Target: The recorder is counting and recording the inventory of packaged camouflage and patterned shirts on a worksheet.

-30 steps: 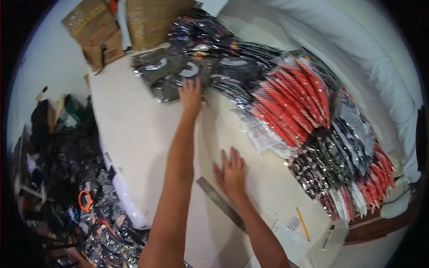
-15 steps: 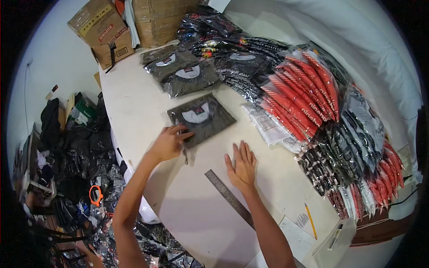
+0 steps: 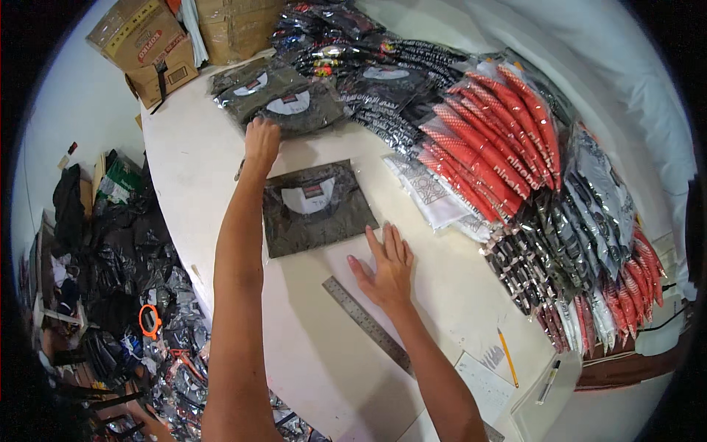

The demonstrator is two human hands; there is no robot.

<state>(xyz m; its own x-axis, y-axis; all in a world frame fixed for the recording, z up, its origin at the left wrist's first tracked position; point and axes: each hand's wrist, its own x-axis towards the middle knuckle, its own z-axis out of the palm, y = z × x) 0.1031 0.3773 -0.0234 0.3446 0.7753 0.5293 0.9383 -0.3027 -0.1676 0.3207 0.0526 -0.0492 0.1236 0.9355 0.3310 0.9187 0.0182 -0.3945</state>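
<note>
My left hand point(image 3: 261, 140) is curled at the near edge of the back pile of bagged dark shirts point(image 3: 309, 121); a small thing shows under it, too hidden to name. A single folded olive-grey shirt with a pale neck opening, in clear plastic point(image 3: 317, 221), lies flat at the centre of the white table point(image 3: 184, 162). My right hand point(image 3: 387, 269) rests open, fingers spread, just below that shirt's right corner. A steel ruler point(image 3: 361, 320) lies diagonally left of my right forearm.
Cardboard boxes point(image 3: 147, 51) stand at back left. Bagged red garments point(image 3: 486, 147), white ones point(image 3: 416, 188) and dark ones line the right. A pencil point(image 3: 507, 357), marker point(image 3: 548, 383) and paper point(image 3: 479, 390) lie near right. Heaped dark bags point(image 3: 118, 243) fill the floor at left.
A bagged shirt was drawn from the back pile to the table's centre. My left hand released it and moved back up to the pile; my right hand stayed low, open.
</note>
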